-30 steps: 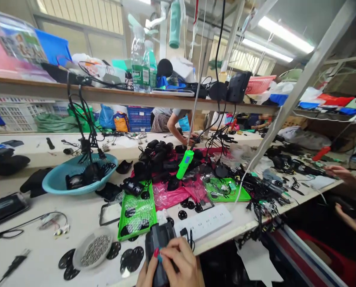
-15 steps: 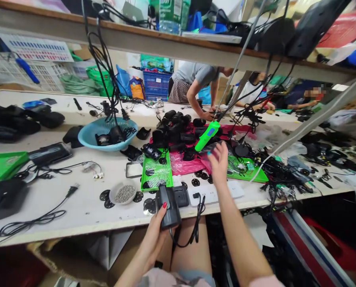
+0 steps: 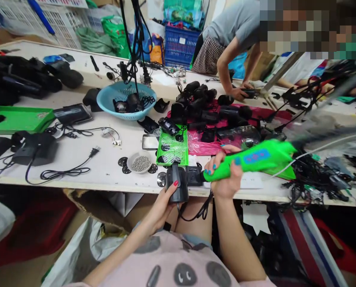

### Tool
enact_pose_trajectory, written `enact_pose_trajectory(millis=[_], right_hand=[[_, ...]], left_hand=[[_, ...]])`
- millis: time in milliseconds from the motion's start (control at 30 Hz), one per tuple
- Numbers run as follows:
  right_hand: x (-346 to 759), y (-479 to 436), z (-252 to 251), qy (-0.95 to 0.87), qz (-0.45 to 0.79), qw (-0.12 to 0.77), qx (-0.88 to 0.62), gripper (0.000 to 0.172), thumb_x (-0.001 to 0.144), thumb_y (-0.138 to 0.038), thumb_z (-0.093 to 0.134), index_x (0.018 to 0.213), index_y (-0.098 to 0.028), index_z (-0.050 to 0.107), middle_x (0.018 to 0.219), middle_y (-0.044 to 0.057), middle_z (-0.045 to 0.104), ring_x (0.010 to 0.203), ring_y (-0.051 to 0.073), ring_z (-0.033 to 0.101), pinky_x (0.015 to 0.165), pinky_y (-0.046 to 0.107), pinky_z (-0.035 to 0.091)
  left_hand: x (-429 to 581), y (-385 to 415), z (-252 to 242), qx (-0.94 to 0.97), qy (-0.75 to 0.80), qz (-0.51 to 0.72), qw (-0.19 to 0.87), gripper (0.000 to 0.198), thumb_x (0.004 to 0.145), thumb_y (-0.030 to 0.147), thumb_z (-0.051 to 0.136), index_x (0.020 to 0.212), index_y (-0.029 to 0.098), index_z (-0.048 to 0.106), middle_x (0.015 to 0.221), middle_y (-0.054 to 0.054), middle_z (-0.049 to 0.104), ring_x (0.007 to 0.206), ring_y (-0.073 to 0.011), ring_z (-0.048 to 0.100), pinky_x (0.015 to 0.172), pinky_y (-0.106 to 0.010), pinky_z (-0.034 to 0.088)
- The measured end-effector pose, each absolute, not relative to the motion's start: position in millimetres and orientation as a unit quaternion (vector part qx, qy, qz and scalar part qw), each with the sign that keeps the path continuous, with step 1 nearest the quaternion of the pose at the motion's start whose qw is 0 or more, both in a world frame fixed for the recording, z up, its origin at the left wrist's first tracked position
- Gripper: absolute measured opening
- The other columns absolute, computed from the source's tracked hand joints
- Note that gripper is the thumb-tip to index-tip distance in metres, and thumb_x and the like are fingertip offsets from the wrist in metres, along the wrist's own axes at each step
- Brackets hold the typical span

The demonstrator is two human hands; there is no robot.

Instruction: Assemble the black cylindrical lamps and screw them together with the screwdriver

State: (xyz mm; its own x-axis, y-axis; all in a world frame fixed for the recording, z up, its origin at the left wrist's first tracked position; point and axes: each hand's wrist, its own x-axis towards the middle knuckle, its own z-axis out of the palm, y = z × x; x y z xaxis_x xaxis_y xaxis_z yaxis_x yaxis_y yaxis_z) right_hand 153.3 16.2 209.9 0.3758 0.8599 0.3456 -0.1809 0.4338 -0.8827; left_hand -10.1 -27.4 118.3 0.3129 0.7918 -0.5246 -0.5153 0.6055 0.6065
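Black device (image 3: 180, 192) sits within the left grip (image 3: 162, 204)

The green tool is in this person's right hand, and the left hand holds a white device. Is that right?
Not quite: the device in the left hand is black, not white, as the head view shows. The green tool is indeed in the right hand.

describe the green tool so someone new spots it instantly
Find the white workbench, then the right hand at its near edge. The green tool is in that hand. Unlike the flat green tray nearby, it is thick and stick-shaped, with a blue panel.
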Motion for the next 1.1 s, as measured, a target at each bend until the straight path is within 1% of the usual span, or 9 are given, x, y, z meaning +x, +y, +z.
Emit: enact_pose_trajectory(millis=[100, 167, 267, 367, 433, 600, 800, 933, 1100], right_hand=[[123, -12, 229, -0.4, 0.359, 0.784, -0.311, 0.038, 0.083, -0.061, 0.056, 0.098, -0.027, 0.055, 0.056, -0.006, 0.047, 0.046, 0.014, 0.044, 0.048, 0.028, 0.041], [114, -20, 236, -0.395, 0.367, 0.785, -0.305, 0.039, 0.082, -0.062, 0.061, 0.097, -0.026, 0.056, 0.057, -0.005, 0.051, 0.05, 0.015, 0.047, 0.05, 0.029, 0.043], [112, -22, 237, -0.399, 0.384, 0.781, -0.289, 0.038, 0.082, -0.059, 0.064, 0.099, -0.026, 0.057, 0.058, -0.005, 0.052, 0.051, 0.015, 0.046, 0.05, 0.029, 0.043], [113, -19, 234, -0.408, 0.382, 0.783, -0.274, 0.038, 0.082, -0.059, 0.063, 0.099, -0.025, 0.059, 0.058, -0.005, 0.051, 0.051, 0.014, 0.045, 0.048, 0.028, 0.042], [113, -18, 233, -0.402, 0.387, 0.781, -0.281, 0.038, 0.082, -0.06, 0.063, 0.098, -0.026, 0.059, 0.057, -0.005, 0.051, 0.05, 0.014, 0.045, 0.047, 0.028, 0.042], [110, -21, 235, -0.406, 0.391, 0.769, -0.3, 0.035, 0.084, -0.058, 0.06, 0.094, -0.025, 0.057, 0.056, -0.005, 0.05, 0.048, 0.014, 0.044, 0.047, 0.028, 0.042], [109, -27, 231, -0.452, 0.384, 0.736, -0.328, 0.039, 0.081, -0.063, 0.064, 0.095, -0.028, 0.057, 0.056, -0.006, 0.05, 0.047, 0.015, 0.045, 0.049, 0.031, 0.04], [110, -27, 224, -0.473, 0.405, 0.701, -0.348, 0.041, 0.081, -0.065, 0.063, 0.095, -0.027, 0.056, 0.056, -0.006, 0.05, 0.048, 0.015, 0.046, 0.051, 0.031, 0.038], [113, -22, 218, -0.458, 0.431, 0.709, -0.32, 0.04, 0.081, -0.061, 0.065, 0.092, -0.023, 0.057, 0.054, -0.007, 0.049, 0.047, 0.013, 0.045, 0.049, 0.028, 0.037]], left_hand=[[-11, -30, 117, 0.185, 0.415, 0.404, 0.794, 0.053, 0.085, 0.045, 0.074, 0.129, 0.017, 0.064, 0.126, -0.013, 0.07, 0.114, -0.0278, 0.064, 0.09, -0.036, 0.056], [-11, -31, 118, 0.185, 0.414, 0.409, 0.792, 0.052, 0.086, 0.044, 0.074, 0.129, 0.017, 0.063, 0.13, -0.012, 0.068, 0.121, -0.0277, 0.061, 0.096, -0.037, 0.054], [-10, -33, 118, 0.174, 0.412, 0.42, 0.789, 0.049, 0.084, 0.042, 0.076, 0.125, 0.018, 0.065, 0.131, -0.011, 0.068, 0.13, -0.0287, 0.055, 0.105, -0.039, 0.049], [-10, -34, 117, 0.174, 0.413, 0.425, 0.786, 0.045, 0.082, 0.042, 0.078, 0.118, 0.017, 0.068, 0.129, -0.011, 0.069, 0.132, -0.0297, 0.054, 0.109, -0.042, 0.046], [-10, -34, 116, 0.175, 0.415, 0.432, 0.781, 0.045, 0.081, 0.041, 0.079, 0.117, 0.017, 0.068, 0.128, -0.011, 0.07, 0.132, -0.0294, 0.054, 0.11, -0.042, 0.045], [-7, -35, 115, 0.174, 0.426, 0.44, 0.771, 0.058, 0.077, 0.04, 0.083, 0.126, 0.019, 0.063, 0.126, -0.011, 0.07, 0.127, -0.0304, 0.058, 0.108, -0.044, 0.046], [-1, -36, 112, 0.192, 0.435, 0.45, 0.756, 0.063, 0.074, 0.042, 0.084, 0.127, 0.016, 0.062, 0.128, -0.013, 0.069, 0.122, -0.0302, 0.061, 0.108, -0.043, 0.044], [2, -37, 103, 0.226, 0.451, 0.469, 0.725, 0.059, 0.074, 0.043, 0.083, 0.122, 0.015, 0.063, 0.124, -0.013, 0.07, 0.117, -0.0295, 0.063, 0.104, -0.041, 0.045], [2, -37, 100, 0.256, 0.461, 0.455, 0.717, 0.056, 0.076, 0.044, 0.081, 0.12, 0.015, 0.063, 0.123, -0.012, 0.07, 0.115, -0.0276, 0.063, 0.102, -0.037, 0.046]])
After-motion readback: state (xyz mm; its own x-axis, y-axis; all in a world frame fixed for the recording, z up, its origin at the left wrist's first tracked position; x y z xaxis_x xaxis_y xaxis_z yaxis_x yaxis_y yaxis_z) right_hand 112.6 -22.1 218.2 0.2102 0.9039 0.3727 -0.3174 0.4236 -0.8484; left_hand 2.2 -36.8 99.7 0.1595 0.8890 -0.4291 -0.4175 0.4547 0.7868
